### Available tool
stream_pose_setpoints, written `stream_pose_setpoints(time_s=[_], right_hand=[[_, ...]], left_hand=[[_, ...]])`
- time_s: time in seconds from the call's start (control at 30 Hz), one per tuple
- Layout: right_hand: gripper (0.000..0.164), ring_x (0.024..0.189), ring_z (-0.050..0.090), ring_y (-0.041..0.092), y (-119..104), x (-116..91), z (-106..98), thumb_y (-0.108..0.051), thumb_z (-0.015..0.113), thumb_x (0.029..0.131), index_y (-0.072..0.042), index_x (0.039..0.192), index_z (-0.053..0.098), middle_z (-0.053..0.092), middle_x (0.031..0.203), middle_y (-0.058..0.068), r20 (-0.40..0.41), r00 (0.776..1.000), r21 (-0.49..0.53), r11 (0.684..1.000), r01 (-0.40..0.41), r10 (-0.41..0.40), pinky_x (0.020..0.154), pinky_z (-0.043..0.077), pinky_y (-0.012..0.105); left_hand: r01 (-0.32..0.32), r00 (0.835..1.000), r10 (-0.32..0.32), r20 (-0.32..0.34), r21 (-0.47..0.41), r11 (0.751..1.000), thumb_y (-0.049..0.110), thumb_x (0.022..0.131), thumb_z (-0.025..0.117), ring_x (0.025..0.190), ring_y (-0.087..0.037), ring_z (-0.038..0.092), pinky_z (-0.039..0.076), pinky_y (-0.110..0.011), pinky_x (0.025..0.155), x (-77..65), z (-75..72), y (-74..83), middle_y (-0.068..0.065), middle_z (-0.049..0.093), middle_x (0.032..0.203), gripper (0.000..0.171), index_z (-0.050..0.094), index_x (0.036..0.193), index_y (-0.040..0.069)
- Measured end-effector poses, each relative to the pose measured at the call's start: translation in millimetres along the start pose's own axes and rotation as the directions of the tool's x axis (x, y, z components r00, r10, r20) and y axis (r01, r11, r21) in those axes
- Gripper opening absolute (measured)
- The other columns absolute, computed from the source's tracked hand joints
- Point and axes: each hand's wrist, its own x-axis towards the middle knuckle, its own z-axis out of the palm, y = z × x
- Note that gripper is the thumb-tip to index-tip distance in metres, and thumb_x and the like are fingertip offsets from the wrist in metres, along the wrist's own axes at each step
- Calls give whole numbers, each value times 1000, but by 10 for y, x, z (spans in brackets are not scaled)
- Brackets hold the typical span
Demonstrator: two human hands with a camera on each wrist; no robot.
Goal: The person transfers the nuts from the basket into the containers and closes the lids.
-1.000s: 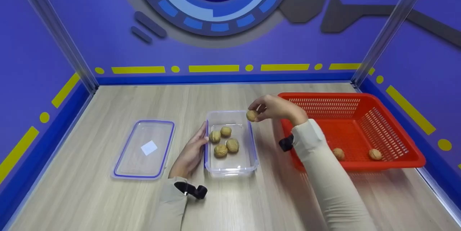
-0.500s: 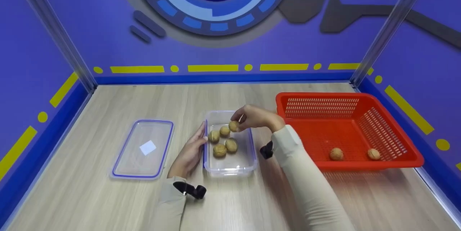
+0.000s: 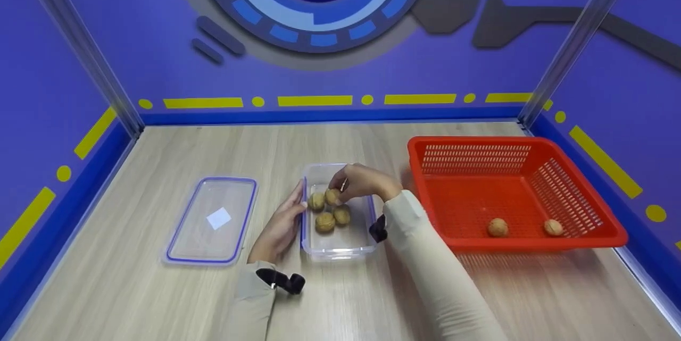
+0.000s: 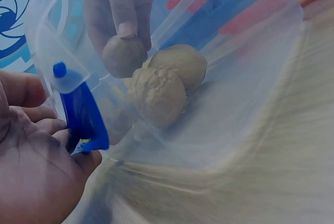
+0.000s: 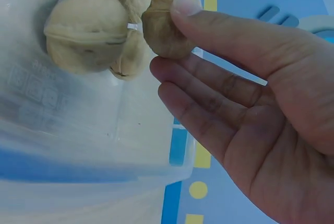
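My right hand (image 3: 362,180) reaches over the clear food container (image 3: 340,250) and pinches a walnut (image 5: 167,25) between thumb and fingers. Just under it, several walnuts (image 3: 325,222) sit together on the container's floor; the held one overlaps some of them in the head view. Along the container's left side lies my left hand (image 3: 278,226), fingers fairly straight against the outer wall and thumb at the rim. In the left wrist view, its fingers are beside a blue latch (image 4: 83,117) hanging on that side.
A red plastic basket (image 3: 511,242) stands at the right with two walnuts (image 3: 497,227) in it. At the left, a clear lid (image 3: 213,248) with a blue seal and a white square label lies on the wooden table (image 3: 106,288). Blue panels (image 3: 340,80) enclose the table.
My right hand has carried its walnut from beyond the container's right rim leftward and down, close to the walnuts inside. My left hand has stayed against the container.
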Motion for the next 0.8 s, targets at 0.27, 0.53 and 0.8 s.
stream_pose_setpoints(time_s=[0.27,0.53,0.8], right_hand=[[28,85,65,14,-8,49,71,-10,77,76,-5,103,74,74,97,9,5,999,-42,999,35,-35,69,51,18],[30,86,64,14,-37,73,126,-8,77,76,-3,105,73,73,100,10,32,999,-32,999,3,-2,77,54,23],[31,90,64,16,-57,73,146,-7,77,77,-3,107,73,73,102,10,41,999,-53,999,-4,6,83,55,27]], left_hand=[[8,1000,-8,-9,3,1000,0,98,32,148,-26,-14,-9,-39,122,1,0,-4,-11,-9,162,63,4,154,5],[-7,1000,7,1,26,1000,0,97,34,148,-27,-16,-11,-40,122,-12,-18,6,-13,-9,161,64,2,153,1],[-3,1000,4,-9,30,1000,1,97,34,148,-26,-15,-11,-39,122,-9,-1,18,-11,-8,162,64,4,153,2]])
